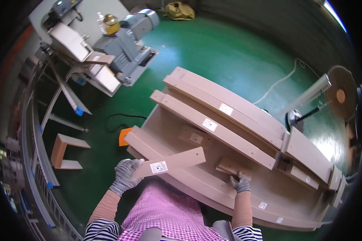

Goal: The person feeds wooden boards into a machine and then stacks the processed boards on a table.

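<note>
My left hand [127, 173], in a grey glove, is closed on the left end of a beige wooden board [179, 160] with a white printed label and a small hole near its far end. The board is tilted up to the right over the near edge of a large stack of panels [161, 124]. My right hand [241, 184], also gloved, has its fingers closed at the edge of a short board [229, 165] lying on a wide panel. Its thumb and lower fingers are partly hidden. Another short labelled board [195, 137] rests behind it.
Long labelled boards [213, 124] cross the stack, with more panels [309, 154] at the right. A grey motor [126, 52] stands at the upper left above a curved conveyor rail [38, 160]. An angled board piece [61, 152] stands on the green floor, and an orange object [124, 137] lies beside the stack.
</note>
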A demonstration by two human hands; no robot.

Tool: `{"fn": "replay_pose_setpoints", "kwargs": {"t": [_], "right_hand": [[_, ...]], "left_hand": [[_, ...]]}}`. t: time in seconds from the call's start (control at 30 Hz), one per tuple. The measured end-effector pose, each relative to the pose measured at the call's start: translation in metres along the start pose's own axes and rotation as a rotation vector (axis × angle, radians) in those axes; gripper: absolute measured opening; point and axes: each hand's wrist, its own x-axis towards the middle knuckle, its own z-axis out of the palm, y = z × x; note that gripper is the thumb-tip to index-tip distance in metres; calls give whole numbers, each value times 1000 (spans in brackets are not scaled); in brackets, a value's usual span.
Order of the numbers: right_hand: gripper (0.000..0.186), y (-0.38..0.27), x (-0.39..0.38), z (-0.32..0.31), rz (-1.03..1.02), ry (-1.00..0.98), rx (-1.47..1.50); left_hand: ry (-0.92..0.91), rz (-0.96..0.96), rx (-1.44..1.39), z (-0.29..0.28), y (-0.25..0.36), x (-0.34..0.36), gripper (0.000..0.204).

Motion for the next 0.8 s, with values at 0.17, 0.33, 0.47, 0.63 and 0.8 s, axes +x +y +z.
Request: {"fn": "replay_pose_setpoints", "kwargs": {"t": [0.17, 0.33, 0.47, 0.63, 0.8], "right_hand": [[19, 66, 12, 20, 764, -52, 1415], [35, -379, 23, -60, -109, -215, 680], [53, -674, 131, 21, -1031, 39, 150], [101, -923, 249, 161, -1086, 173, -519], [80, -941, 311, 178, -949, -141, -532]], "left_hand": [[-23, 40, -10, -11, -78, -5, 72], [-87, -268, -393, -3, -179, -27, 78], [-195, -555, -697, 2, -232, -63, 92], [-106, -748, -791, -36, -249, -72, 89], [-217, -824, -517, -45, -296, -55, 82]]}}
